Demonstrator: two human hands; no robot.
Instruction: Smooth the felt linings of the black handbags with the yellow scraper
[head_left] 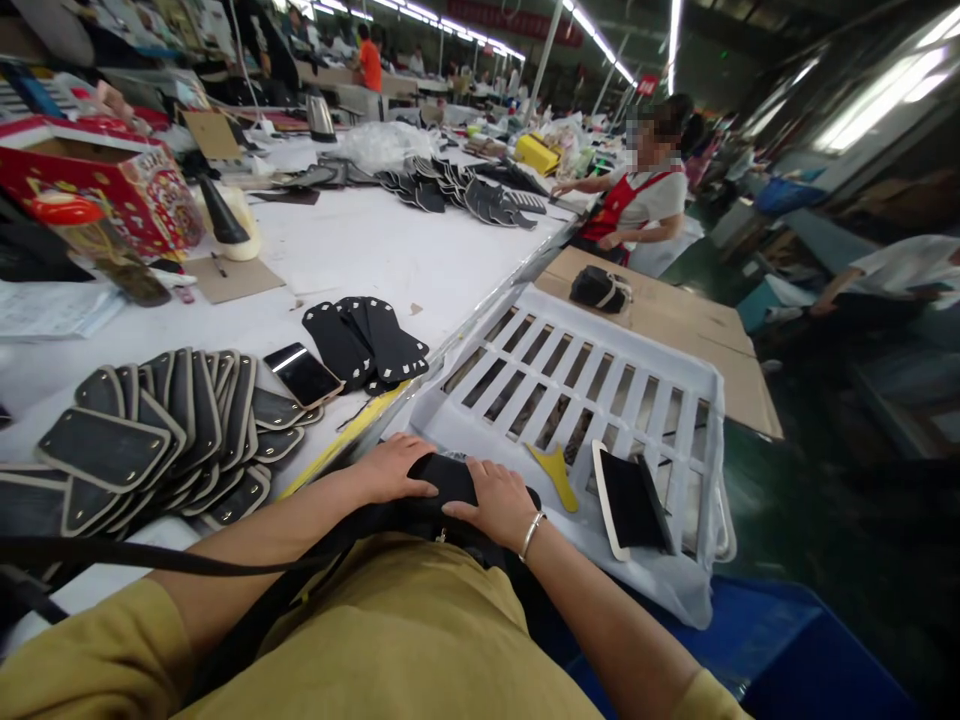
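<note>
A black, smooth-faced panel [452,482] is held close to my body at the table's near edge. My left hand [395,468] is closed on its left end, thumb lying along the near side. On the right part, my right hand [501,502], with a silver bangle at the wrist, grips the same panel with thumb and fingers. The underside is hidden. Just beyond lie several black panels [367,340] with small white tabs, next to a phone [304,374]. A fanned pile of dark panels with pale edging [199,420] spreads to the left.
At right, a white slatted crate [568,378] bears a yellow forked tool [553,477] and a black piece with a white border [634,500]. A blue bin [802,650] stands below. Across the white table [337,250] are a red box [150,185] and dark pieces. A co-worker [637,200] sits beyond.
</note>
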